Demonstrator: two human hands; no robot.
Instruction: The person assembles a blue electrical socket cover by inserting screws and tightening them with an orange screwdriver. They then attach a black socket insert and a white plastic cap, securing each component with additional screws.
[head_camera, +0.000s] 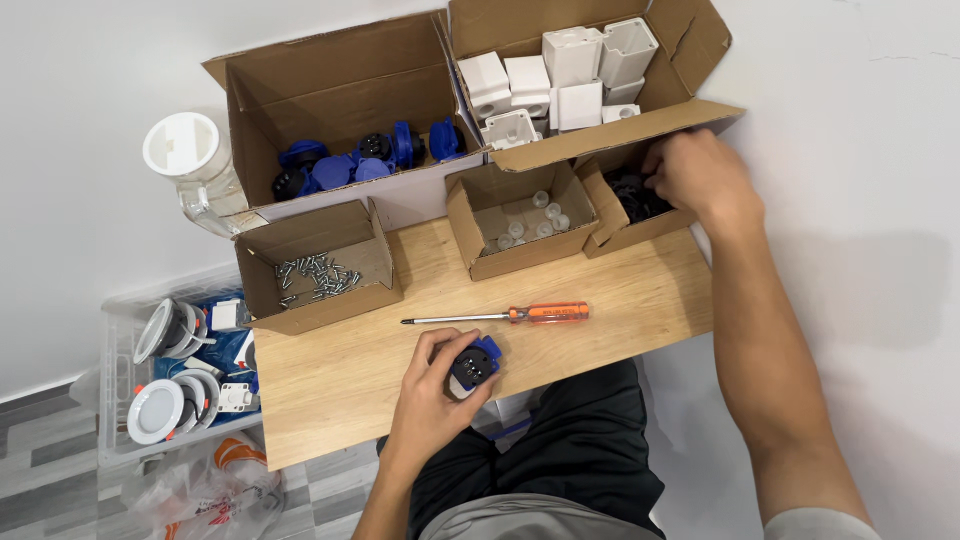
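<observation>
Nearest, left hand (432, 392) clamps the blue-and-black part (473, 366) at the table's (330, 385) near edge, while far right the right hand (700, 175) digs, grip hidden, into the small box of black pieces (640, 205), screwdriver (505, 315) lying crosswise between.

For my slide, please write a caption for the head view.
Left hand holds a blue-black part; right hand reaches into a box.

left hand (435, 385): fingers curled shut, palm facing right, wrist bent, close to the body
right hand (697, 175): arm stretched forward, fingers bent downward, knuckles up
</observation>
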